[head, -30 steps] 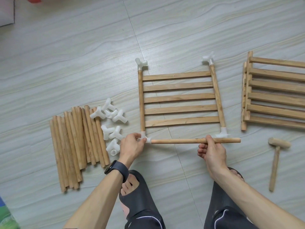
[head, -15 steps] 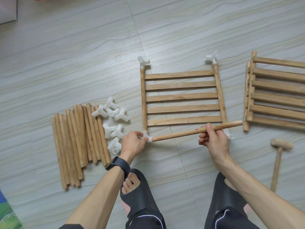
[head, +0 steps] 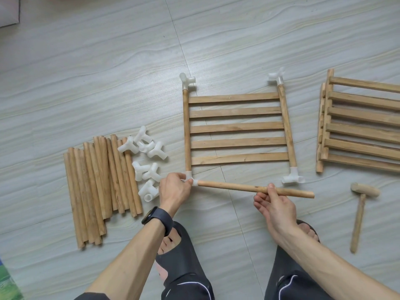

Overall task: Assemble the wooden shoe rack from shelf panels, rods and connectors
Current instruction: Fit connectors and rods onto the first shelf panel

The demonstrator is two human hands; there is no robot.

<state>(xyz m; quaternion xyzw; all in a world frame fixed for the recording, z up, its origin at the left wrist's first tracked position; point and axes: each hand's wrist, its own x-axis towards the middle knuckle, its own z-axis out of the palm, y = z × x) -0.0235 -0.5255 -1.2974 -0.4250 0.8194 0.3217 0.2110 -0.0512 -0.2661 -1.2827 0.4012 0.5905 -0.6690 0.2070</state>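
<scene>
A slatted shelf panel [head: 237, 127] lies flat on the floor with a white connector at each corner. My left hand [head: 174, 189] pinches the near-left connector [head: 190, 177]. A wooden rod [head: 242, 187] has its left end in that connector and runs right, sloping slightly toward me. My right hand [head: 273, 205] pinches the rod near its right end, thumb on top. The rod's free end passes in front of the near-right connector [head: 293, 178] without entering it.
A bundle of loose rods [head: 99, 185] lies at the left with several spare white connectors [head: 147, 161] beside it. More shelf panels [head: 359, 124] are stacked at the right. A wooden mallet [head: 360, 211] lies at the near right. My sandalled feet are below.
The rod's right end swung up over the near-right connector, then came back down toward me; it now sits lower than that connector. My left hand stayed on the near-left connector.
</scene>
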